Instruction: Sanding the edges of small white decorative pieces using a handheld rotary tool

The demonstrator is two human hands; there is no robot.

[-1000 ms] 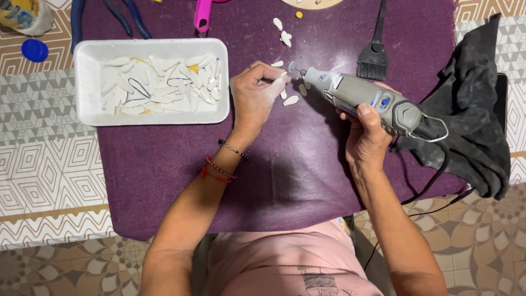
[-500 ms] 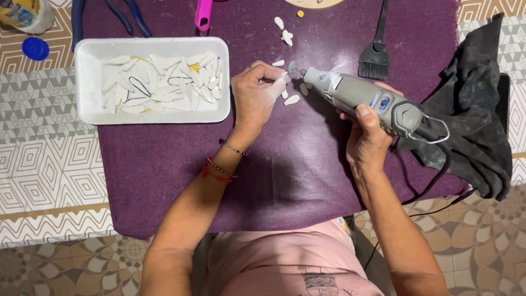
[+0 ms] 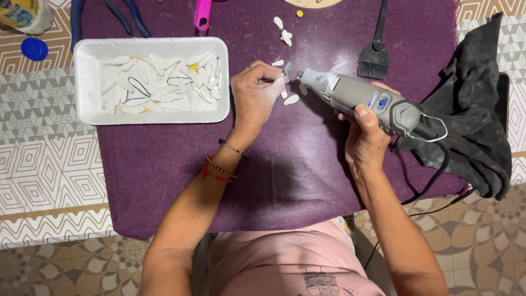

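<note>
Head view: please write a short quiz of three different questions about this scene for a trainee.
1. True or false: the right hand holds the grey rotary tool.
2. Where are most white pieces? A) in the white tray B) on the black cloth C) on the floor
3. Fill in: the left hand holds a small white ____ at the tool's tip.

Key: 1 true; 2 A; 3 piece.

The left hand (image 3: 256, 96) covers most of the small white piece (image 3: 280, 82) it pinches. The pliers (image 3: 104, 16), pink handle (image 3: 202, 13) and wooden disc (image 3: 312, 3) are cut off by the top edge.
</note>
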